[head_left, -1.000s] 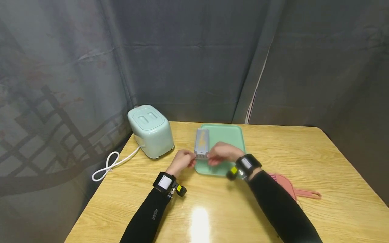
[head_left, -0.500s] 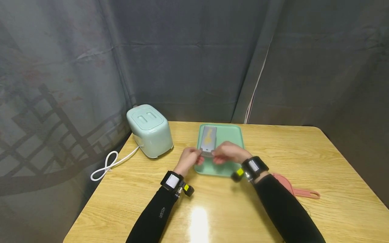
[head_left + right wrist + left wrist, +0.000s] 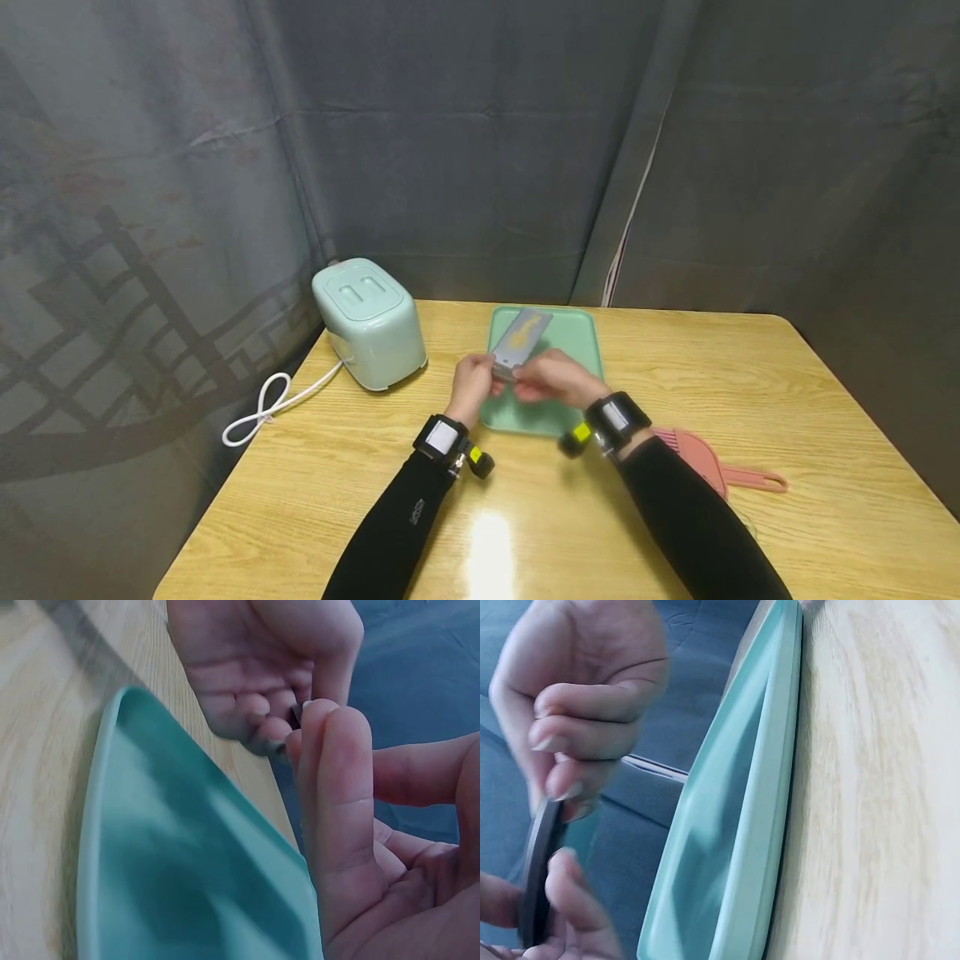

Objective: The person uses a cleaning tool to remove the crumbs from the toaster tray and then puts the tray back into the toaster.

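Grey packet point(image 3: 521, 339): flat, yellow print; pinched by both hands

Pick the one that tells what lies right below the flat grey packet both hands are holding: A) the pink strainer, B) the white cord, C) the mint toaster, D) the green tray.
D: the left hand and right hand pinch the grey packet over the green tray; the toaster stands off to the left.
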